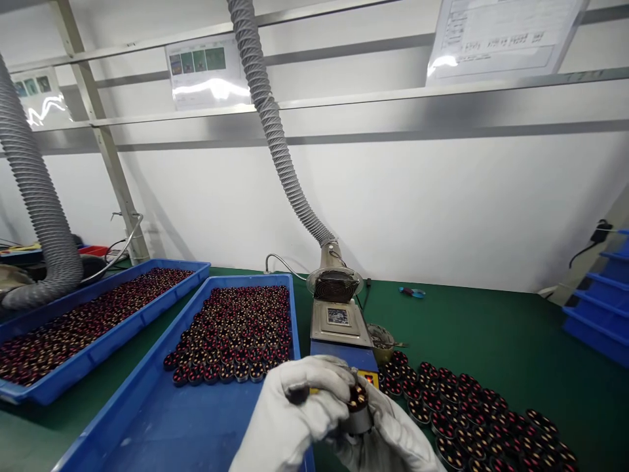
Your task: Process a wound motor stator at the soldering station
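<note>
Between two blue trays [147, 419], both hands [344, 419] grip one coil [358, 401].

both gloved hands, left hand [295, 410] and right hand [393, 436], grip a wound coil [358, 403] beside the blue tray [162, 419].

2 blue trays [147, 419] sit on the green counter [491, 341], filled with red-and-black coils [236, 328]. Both hands [314, 413] wear white gloves. The ribbed hoses [275, 131] are grey, and the wall [442, 210] is white.
</note>
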Demonstrator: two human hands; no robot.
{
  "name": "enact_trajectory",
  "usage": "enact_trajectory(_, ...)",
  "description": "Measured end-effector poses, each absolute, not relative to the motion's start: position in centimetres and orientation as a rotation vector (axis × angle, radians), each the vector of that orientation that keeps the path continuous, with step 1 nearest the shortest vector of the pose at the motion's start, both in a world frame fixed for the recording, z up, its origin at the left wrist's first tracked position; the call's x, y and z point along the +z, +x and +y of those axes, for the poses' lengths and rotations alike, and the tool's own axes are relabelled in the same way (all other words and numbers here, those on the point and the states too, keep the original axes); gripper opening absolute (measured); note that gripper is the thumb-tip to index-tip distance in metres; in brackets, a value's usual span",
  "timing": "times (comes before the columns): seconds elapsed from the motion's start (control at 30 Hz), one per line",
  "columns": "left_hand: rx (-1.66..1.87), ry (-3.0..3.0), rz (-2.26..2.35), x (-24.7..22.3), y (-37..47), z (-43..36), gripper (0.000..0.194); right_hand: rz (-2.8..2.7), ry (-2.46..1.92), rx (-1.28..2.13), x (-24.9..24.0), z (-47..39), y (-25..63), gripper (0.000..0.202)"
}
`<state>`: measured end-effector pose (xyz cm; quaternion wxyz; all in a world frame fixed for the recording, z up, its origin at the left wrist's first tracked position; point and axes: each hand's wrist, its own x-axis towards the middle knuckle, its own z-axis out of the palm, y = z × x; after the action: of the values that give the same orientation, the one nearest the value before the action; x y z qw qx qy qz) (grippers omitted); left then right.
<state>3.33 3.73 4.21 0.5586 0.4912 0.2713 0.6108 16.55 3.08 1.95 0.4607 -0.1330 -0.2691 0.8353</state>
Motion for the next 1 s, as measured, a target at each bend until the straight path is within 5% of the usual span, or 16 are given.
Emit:
enact_trajectory(0.13, 1.586, 1.102, 0.86, 4.2, 2.5, 3.2, 0.013, -0.623, -0.253, 2.091, 2.6, 2.5, 17.2, 0.026)
enact_trajectory(0.27, 1.35, 1.614, 0.973, 4.6, 2.4, 2.2, 0.057, -0.62, -0.307, 1.975, 1.9, 2.5, 17.5, 0.026)
enact_trajectory(0.33, 1.439, 1.849, 0.894, 4.5, 2.7, 2.2, 0.064, -0.62, -0.344, 1.951, 1.2, 2.8, 17.6, 0.025)
enact_trajectory(0.67, 1.619, 1.65, 0.591, 4.2, 3.3, 3.8, 0.007, -0.649, -0.313, 2.098, 1.2, 3.0, 16.8, 0.025)
enact_trajectory(0.83, 1.577, 1.302, 0.733, 3.7, 2.8, 3.7, 0.021, -0.636, -0.293, 2.079, 1.5, 2.8, 16.9, 0.026)
enact_trajectory(1.0, 1.094, 1.131, 0.726, 4.3, 1.9, 2.8, 0.067, -0.55, -0.321, 1.914, 0.8, 3.5, 16.9, 0.025)
